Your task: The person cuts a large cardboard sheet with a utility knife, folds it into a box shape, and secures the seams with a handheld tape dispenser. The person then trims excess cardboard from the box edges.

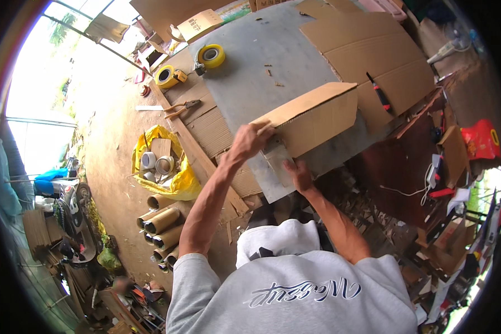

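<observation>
A folded piece of brown cardboard (323, 117) with a raised long flap stands on the grey table sheet (245, 72), near its front edge. At its left end my left hand (253, 140) is closed over the top corner, fingers bent onto the cardboard. A narrow end flap (278, 161) hangs toward me from that same end. Nearer to me, my right hand (300, 177) is closed on the lower edge of this flap, thumb on top. The fingers under the flap are partly hidden.
Yellow tape rolls (212, 55), (167, 77) and pliers (182, 108) lie at the table's left. A red-black utility knife (379, 93) rests on flat cardboard (367, 50) at right. Left on the ground stand a yellow bag (182, 192) of tape rolls and several cardboard tubes (162, 220).
</observation>
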`<action>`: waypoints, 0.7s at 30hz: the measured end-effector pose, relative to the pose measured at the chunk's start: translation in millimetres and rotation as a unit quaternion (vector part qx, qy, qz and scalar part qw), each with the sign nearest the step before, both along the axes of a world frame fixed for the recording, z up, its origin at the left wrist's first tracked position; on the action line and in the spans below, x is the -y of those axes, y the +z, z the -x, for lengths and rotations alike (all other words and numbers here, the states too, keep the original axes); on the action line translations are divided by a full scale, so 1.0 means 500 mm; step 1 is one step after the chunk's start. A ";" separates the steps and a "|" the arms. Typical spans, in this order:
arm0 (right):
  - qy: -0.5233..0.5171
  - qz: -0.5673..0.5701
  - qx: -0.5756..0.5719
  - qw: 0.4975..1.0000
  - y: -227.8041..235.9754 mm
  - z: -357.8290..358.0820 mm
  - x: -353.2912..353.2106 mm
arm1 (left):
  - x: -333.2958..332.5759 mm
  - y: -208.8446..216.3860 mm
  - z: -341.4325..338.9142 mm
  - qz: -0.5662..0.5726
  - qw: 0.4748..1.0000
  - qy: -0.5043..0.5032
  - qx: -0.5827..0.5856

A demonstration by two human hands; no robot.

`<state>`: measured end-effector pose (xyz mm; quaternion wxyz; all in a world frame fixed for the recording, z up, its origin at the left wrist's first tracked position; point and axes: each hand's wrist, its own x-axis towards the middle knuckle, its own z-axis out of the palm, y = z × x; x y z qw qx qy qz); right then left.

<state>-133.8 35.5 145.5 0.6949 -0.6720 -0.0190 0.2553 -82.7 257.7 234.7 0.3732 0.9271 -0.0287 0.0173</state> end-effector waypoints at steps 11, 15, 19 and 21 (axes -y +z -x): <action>-0.040 -0.069 0.027 0.996 -0.020 0.030 0.005 | 0.096 -0.051 -0.026 -0.178 0.980 0.004 -0.089; 0.002 -0.015 0.006 1.000 -0.024 0.047 0.042 | 0.136 -0.047 -0.020 -0.196 0.976 0.022 -0.097; 0.004 0.018 0.011 1.000 -0.029 0.085 0.072 | 0.153 -0.058 -0.012 -0.193 0.977 0.045 -0.085; 0.014 0.050 0.015 0.999 -0.053 0.114 0.100 | 0.141 -0.067 -0.016 -0.214 0.974 0.026 -0.069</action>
